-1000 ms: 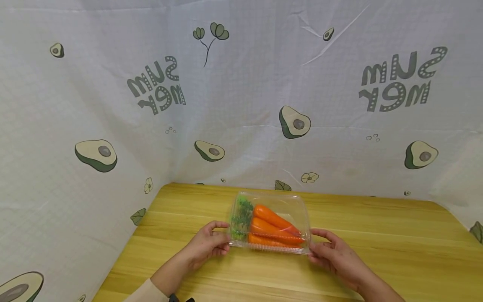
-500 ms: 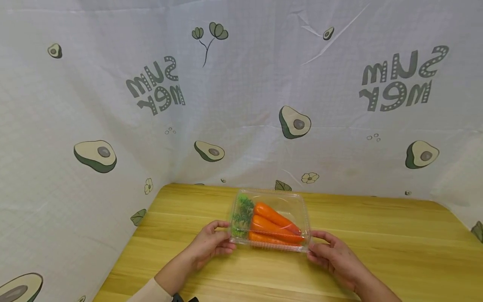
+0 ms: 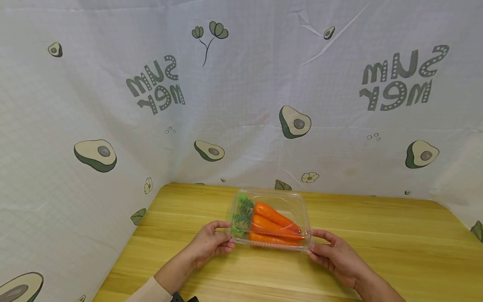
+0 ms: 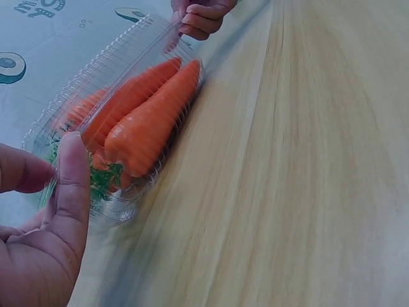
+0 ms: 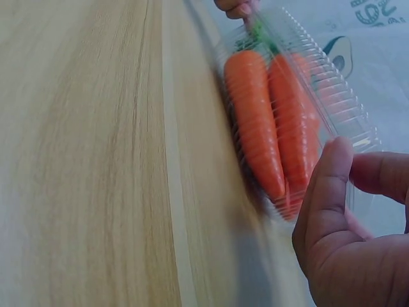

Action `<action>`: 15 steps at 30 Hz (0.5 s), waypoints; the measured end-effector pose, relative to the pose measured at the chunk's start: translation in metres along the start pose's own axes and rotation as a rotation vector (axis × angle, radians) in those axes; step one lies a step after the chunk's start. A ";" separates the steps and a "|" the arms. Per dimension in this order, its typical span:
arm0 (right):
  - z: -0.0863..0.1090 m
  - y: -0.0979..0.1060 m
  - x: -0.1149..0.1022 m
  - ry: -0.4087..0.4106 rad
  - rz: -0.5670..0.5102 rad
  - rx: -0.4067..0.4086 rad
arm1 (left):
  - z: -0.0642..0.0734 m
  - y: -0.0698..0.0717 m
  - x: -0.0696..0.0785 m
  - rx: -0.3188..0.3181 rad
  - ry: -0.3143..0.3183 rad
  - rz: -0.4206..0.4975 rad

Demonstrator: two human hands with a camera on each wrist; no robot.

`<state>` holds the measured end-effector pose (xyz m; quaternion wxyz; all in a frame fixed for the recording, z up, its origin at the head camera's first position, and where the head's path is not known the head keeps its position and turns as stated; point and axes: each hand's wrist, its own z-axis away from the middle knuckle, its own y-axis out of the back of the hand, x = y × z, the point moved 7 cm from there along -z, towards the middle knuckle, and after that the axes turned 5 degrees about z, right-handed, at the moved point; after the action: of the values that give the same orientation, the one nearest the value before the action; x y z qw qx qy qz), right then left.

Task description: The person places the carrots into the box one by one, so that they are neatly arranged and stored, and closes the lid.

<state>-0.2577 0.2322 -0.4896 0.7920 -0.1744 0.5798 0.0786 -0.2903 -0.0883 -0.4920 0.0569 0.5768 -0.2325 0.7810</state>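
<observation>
A clear plastic clamshell container (image 3: 284, 201) with its lid down is held between my two hands. Inside lie three orange carrots (image 3: 275, 224), their green tops (image 3: 242, 214) toward the left end. My left hand (image 3: 211, 243) pinches the rim at the left front corner, thumb and forefinger on the edge. At the right front corner my right hand (image 3: 332, 253) grips the rim in the same way. Both wrist views show the container (image 4: 131, 51) close over the wooden surface, its ribbed side facing me, with the carrots (image 5: 255, 121) seen through it.
The wooden table (image 3: 377, 251) stretches out on both sides of the container. Behind it and along the left hangs a white curtain (image 3: 241, 84) printed with avocados and mirrored lettering, meeting the table's back edge.
Both hands have raised the container slightly and shifted it a little away from me, mostly in the first half second. Since then it has barely moved, and both hands keep their hold.
</observation>
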 end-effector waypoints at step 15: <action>0.005 0.013 -0.005 -0.030 0.185 0.089 | 0.002 0.009 0.003 0.046 0.004 -0.122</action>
<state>-0.2598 0.2465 -0.4857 0.7970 -0.0834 0.5843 0.1282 -0.2924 -0.0978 -0.4918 0.0917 0.5894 -0.1789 0.7825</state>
